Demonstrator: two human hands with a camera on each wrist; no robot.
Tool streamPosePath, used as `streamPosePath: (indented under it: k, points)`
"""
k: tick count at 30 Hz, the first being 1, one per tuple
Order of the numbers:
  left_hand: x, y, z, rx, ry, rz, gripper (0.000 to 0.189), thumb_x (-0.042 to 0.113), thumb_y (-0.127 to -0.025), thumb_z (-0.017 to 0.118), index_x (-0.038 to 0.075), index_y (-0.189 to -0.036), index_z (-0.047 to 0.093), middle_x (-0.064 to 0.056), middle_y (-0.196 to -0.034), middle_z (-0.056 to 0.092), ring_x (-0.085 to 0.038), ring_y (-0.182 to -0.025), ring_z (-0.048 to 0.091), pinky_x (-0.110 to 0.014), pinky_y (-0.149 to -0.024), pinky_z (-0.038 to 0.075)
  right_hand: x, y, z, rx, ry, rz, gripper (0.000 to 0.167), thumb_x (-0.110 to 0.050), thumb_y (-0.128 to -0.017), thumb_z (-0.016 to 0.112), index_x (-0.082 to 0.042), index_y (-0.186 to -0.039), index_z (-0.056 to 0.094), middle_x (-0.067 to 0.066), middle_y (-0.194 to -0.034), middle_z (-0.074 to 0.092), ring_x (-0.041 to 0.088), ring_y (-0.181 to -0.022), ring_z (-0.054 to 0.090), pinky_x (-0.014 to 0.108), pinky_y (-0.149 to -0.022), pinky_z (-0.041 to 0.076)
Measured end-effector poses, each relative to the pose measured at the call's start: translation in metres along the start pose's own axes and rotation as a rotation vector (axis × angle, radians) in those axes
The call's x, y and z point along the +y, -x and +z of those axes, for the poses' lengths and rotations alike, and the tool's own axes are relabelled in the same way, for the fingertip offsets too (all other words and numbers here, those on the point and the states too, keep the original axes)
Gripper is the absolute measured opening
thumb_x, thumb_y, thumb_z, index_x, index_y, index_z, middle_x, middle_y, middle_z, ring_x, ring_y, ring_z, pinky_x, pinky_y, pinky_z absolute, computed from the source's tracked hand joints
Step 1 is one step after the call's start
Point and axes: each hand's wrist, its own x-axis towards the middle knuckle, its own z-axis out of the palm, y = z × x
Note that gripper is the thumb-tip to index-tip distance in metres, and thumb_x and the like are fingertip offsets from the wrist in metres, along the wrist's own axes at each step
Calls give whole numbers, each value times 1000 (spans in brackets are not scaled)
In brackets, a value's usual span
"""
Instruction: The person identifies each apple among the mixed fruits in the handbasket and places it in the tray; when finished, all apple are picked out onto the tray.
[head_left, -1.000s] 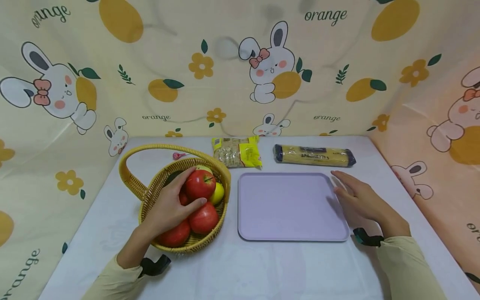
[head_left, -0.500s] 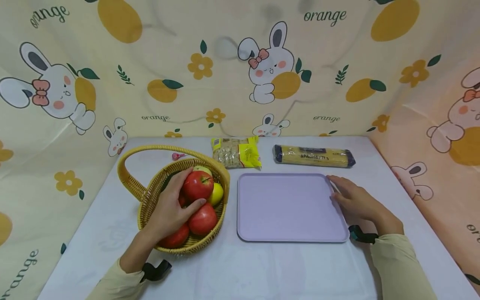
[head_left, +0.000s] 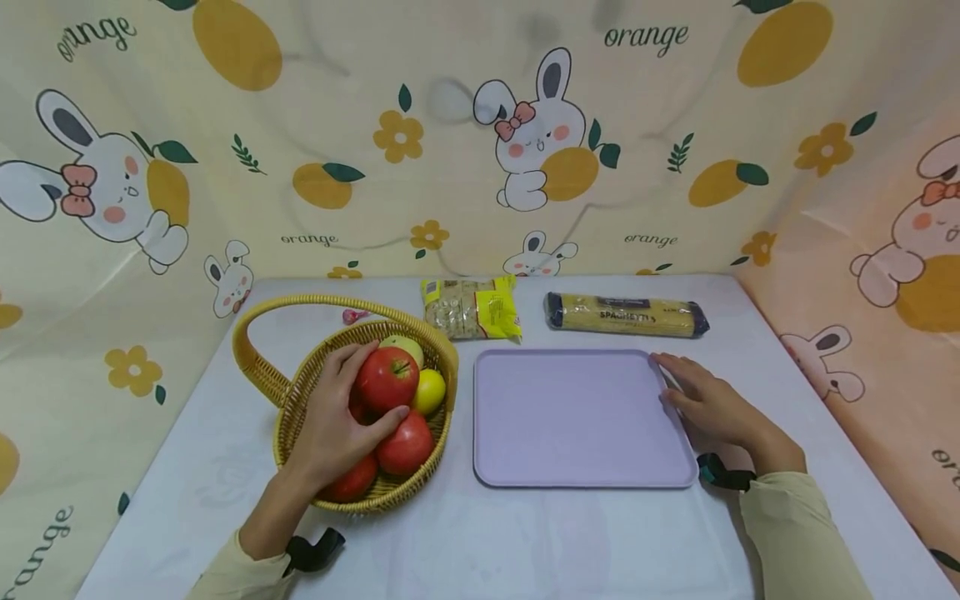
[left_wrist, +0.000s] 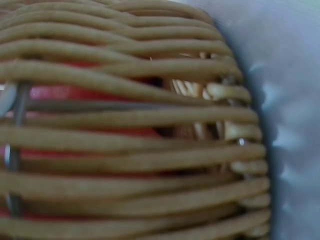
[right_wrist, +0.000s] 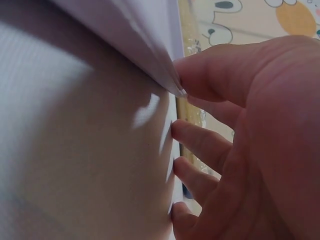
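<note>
- My left hand reaches into the wicker basket at the left of the bench; its thumb and fingers curl round the upper red apple, gripping it from the side.
- That apple sits a little further left in the basket than a second ago, and more of the pale green fruit shows behind it. I take this as the apple coming loose from the pile, though I can't tell whether it is lifted clear.
- The yellow fruit and the lower red apple stay put beside it.
- Behind, the yellow food packet is unmoved.
- The lilac tray, right of the basket, bears nothing and keeps its place.
- The spaghetti pack lies untouched behind the tray.
- My right hand has come in to the tray's right rim, fingers spread and fairly straight, thumb against the edge in the wrist view. To my mind that steadies the tray.
</note>
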Motion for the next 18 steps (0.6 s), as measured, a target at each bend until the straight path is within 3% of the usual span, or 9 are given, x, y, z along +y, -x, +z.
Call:
streamPosePath:
  k: [8,12,18]
  points:
    - [-1,1,0,14,10,25,89,26,-83,96,14,-159,51,-10,-158,53,-31,-132,62,-61,-99,64,-2,1,0,2,8,15,75,-32,-111,63,-20,-175,26,35,-176,20,65,-160,16,86,-119,24]
    - [-2,1,-1,53,19,55,89,24,-81,97,14,-157,53,-6,-153,60,-26,-129,64,-56,-100,64,-2,1,0,2,13,14,75,-33,-111,62,-20,-175,26,35,-176,20,66,-159,17,86,-119,24]
    - [4,2,-7,177,30,105,89,21,-78,98,10,-156,56,-5,-152,62,-24,-130,64,-22,-107,55,0,0,1,-3,15,20,75,-34,-111,62,-22,-176,24,35,-177,19,65,-160,16,87,-120,23]
